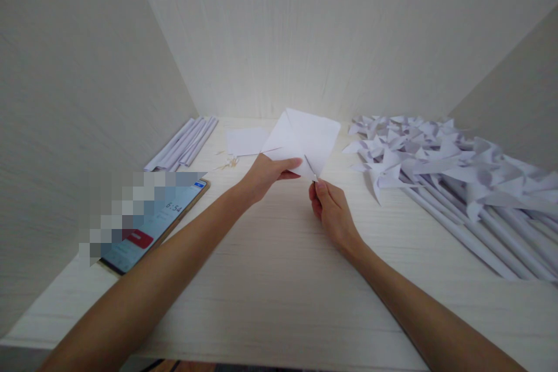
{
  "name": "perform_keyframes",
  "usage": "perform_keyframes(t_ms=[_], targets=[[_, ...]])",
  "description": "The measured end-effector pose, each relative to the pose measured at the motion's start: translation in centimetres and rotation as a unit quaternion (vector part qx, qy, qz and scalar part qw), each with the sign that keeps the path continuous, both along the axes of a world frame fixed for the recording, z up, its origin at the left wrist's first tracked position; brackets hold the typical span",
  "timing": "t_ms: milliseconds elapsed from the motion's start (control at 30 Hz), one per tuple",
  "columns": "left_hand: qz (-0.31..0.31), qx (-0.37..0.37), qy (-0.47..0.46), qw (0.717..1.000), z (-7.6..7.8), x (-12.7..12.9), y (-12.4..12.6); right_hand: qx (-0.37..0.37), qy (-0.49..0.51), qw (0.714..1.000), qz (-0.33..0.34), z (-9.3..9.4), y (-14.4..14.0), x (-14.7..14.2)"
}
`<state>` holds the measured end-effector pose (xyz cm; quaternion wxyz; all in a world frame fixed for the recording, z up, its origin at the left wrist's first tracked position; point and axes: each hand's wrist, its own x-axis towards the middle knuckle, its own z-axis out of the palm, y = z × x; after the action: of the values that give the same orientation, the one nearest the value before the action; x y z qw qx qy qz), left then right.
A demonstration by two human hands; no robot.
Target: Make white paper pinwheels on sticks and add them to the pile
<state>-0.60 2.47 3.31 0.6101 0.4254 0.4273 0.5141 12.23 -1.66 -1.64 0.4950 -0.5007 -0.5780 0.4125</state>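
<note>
A square sheet of white paper (311, 136) is held up above the table, with crease lines and a slit near its left corner. My left hand (268, 174) grips its lower left edge, thumb on top and fingers beneath. In my right hand (331, 206) is a pair of scissors (312, 170), the fingers closed around the handles, which are mostly hidden. The slim blade lies across the lower corner of the sheet, pointing up and left.
Rolled paper tubes (185, 142) lie at the back left, near flat white paper (246, 141) and small tan sticks (231, 161). A phone (157, 226) leans at the left. Several paper pinwheels (436, 151) on paper sticks (462, 226) cover the right side. Walls enclose the table.
</note>
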Motion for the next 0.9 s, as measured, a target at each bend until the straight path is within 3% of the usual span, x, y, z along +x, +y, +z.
perform_keyframes(t_ms=[900], targets=[[-0.039,0.003,0.022,0.999,-0.45,0.15,-0.15,-0.010,0.009,1.000,-0.007,0.10,0.03,-0.03]])
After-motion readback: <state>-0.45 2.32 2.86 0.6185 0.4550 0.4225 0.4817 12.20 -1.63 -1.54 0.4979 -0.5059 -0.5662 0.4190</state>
